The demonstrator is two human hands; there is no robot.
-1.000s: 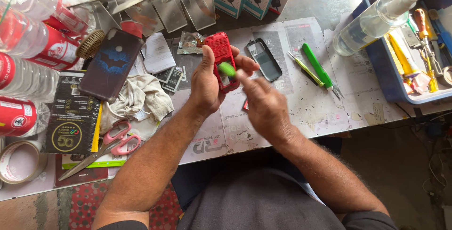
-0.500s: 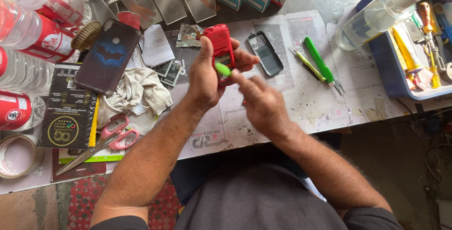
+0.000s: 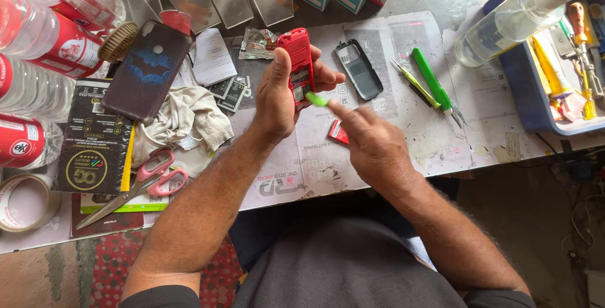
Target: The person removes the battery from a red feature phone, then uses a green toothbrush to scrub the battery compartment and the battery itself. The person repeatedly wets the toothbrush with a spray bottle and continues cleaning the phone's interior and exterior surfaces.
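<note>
Red phone (image 3: 297, 62), small keypad type w/ back open, sits upright in left hand (image 3: 277, 97): thumb pressed along its left edge, fingers (image 3: 328, 78) wrapped round the right edge & behind, so grip is closed firm on it. Phone's top end sticks out above the hand; lower half is inside the grip. It's held above the paper-covered table (image 3: 403, 150), not resting on it.

Right hand (image 3: 372, 141) is just below & right of the phone, pinching a small green tool (image 3: 316, 99) betw. thumb & forefinger tips, fingers closed on it. Tool's green end touches or nearly touches phone's lower right edge; can't tell which. Rest of the tool is hidden by the fingers.

Near by on the table: dark phone back cover (image 3: 359, 68) just right of the phone, green tweezers (image 3: 433, 84) further right, small red piece (image 3: 338, 133) under the right hand. Left of the hands: crumpled cloth (image 3: 179, 125), dark phone case (image 3: 148, 71), pink-handled scissors (image 3: 142, 182), roll of tape (image 3: 22, 201), plastic bottles (image 3: 38, 37). Far right: blue tray (image 3: 526, 103) w/ tools in it, clear spray bottle (image 3: 517, 18) lying across its rim.
</note>
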